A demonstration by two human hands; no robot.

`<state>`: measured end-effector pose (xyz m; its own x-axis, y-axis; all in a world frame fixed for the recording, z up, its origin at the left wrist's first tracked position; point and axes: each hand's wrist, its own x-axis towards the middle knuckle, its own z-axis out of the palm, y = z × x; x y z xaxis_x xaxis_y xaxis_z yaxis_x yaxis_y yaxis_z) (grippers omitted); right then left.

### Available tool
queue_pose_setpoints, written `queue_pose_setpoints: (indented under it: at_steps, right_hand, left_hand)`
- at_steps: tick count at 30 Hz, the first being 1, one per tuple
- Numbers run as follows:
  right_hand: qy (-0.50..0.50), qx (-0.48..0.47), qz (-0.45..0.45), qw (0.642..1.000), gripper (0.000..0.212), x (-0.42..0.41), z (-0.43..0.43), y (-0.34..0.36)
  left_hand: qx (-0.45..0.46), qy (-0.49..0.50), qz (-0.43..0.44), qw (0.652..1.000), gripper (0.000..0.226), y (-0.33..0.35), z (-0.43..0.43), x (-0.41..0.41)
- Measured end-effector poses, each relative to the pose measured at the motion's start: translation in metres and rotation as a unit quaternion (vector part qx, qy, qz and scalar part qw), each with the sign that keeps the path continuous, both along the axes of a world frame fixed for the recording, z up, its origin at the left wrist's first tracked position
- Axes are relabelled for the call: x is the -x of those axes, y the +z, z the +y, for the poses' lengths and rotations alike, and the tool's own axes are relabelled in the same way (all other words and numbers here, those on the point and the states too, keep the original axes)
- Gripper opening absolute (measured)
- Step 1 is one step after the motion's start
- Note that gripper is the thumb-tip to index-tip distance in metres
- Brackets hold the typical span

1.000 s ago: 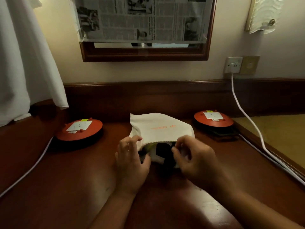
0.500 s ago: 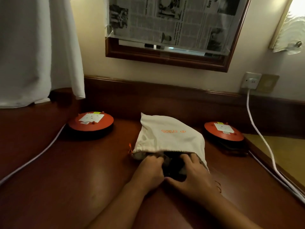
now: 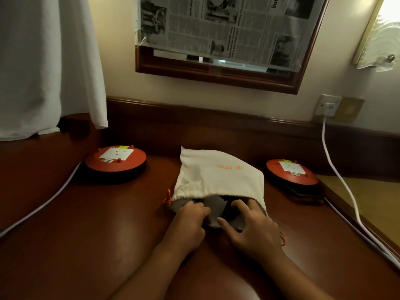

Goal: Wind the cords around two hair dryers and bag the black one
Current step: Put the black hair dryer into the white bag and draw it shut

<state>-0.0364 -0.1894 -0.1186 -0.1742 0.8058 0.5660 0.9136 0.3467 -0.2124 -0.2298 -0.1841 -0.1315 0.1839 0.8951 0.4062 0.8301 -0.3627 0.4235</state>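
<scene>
The bag (image 3: 218,176) has dropped from my raised hands and lies flat on the desk (image 3: 86,245), mouth toward me. The black dryer (image 3: 231,212) sits just inside that mouth. My left hand (image 3: 190,221) curls round the lower lip of cloth. My right hand (image 3: 253,230) spreads fingers into the opening, and I cannot tell if they grip. The cloth is limp and the dryer hard and probably heavier, so I'd hold the rim near the orange drawstring (image 3: 166,199).
</scene>
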Motion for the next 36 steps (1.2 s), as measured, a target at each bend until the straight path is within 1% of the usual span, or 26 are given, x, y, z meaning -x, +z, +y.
queue_pose_setpoints:
  at_steps: [6, 9, 11, 13, 15, 16, 17, 19, 20, 21, 22, 24, 25, 27, 29, 33, 34, 36]
  right_hand:
    - [-0.03, 0.008, -0.027, 0.999, 0.054, 0.006, 0.0, -0.003]
    - [-0.041, 0.015, -0.043, 0.998, 0.058, 0.011, 0.0, -0.004]
    - [-0.023, 0.022, -0.039, 0.999, 0.059, 0.007, 0.0, -0.003]
    - [0.019, 0.009, 0.005, 1.0, 0.049, -0.001, -0.002, 0.001]
    - [0.046, -0.056, 0.071, 0.995, 0.028, -0.009, -0.004, 0.007]
    - [0.044, -0.093, 0.082, 0.991, 0.02, -0.013, -0.004, 0.01]
    - [0.034, -0.116, 0.075, 0.99, 0.021, -0.017, -0.001, 0.011]
    - [-0.007, -0.097, 0.036, 0.995, 0.042, -0.026, 0.013, 0.011]
    - [-0.034, -0.081, 0.015, 0.996, 0.051, -0.03, 0.02, 0.009]
    - [-0.057, -0.069, 0.006, 0.996, 0.053, -0.034, 0.028, 0.007]
    - [-0.073, -0.063, 0.011, 0.995, 0.047, -0.035, 0.033, 0.004]
    - [-0.07, -0.064, 0.056, 0.994, 0.026, -0.034, 0.04, 0.002]
    - [-0.057, -0.066, 0.092, 0.992, 0.023, -0.032, 0.04, 0.002]
    - [-0.011, -0.063, 0.183, 0.981, 0.025, -0.028, 0.039, 0.001]
    - [0.027, -0.068, 0.236, 0.969, 0.024, -0.029, 0.037, -0.002]
    - [0.073, -0.091, 0.273, 0.955, 0.029, -0.032, 0.032, -0.002]
    - [0.08, -0.097, 0.273, 0.954, 0.029, -0.03, 0.031, -0.001]
    - [0.084, -0.109, 0.284, 0.949, 0.029, -0.029, 0.03, 0.001]
  left_hand:
    - [0.017, -0.065, 0.022, 0.997, 0.028, 0.004, -0.005, 0.004]
    - [0.025, -0.067, 0.001, 0.997, 0.026, 0.002, -0.007, 0.007]
    - [0.017, -0.053, -0.034, 0.998, 0.021, -0.001, -0.012, 0.01]
    - [0.01, -0.023, -0.081, 0.996, 0.021, -0.002, -0.018, 0.01]
    - [-0.001, 0.0, -0.12, 0.993, 0.026, 0.003, -0.025, 0.003]
    - [-0.008, 0.006, -0.124, 0.992, 0.031, 0.006, -0.027, -0.004]
    - [-0.011, 0.009, -0.116, 0.993, 0.036, 0.01, -0.027, -0.012]
    - [0.014, 0.007, -0.085, 0.996, 0.044, 0.02, -0.023, -0.031]
    - [0.038, 0.014, -0.075, 0.996, 0.042, 0.026, -0.019, -0.042]
    - [0.066, 0.031, -0.07, 0.995, 0.04, 0.031, -0.014, -0.052]
    - [0.093, 0.052, -0.068, 0.992, 0.041, 0.035, -0.008, -0.061]
    - [0.139, 0.094, -0.067, 0.983, 0.056, 0.037, 0.006, -0.076]
    - [0.158, 0.113, -0.07, 0.979, 0.062, 0.036, 0.012, -0.081]
    - [0.173, 0.141, -0.084, 0.971, 0.063, 0.035, 0.026, -0.083]
    - [0.176, 0.15, -0.094, 0.968, 0.063, 0.036, 0.032, -0.081]
    - [0.186, 0.117, -0.122, 0.968, 0.073, 0.037, 0.044, -0.083]
    - [0.18, 0.112, -0.115, 0.97, 0.076, 0.036, 0.046, -0.083]
    - [0.146, 0.084, -0.063, 0.984, 0.081, 0.035, 0.045, -0.087]
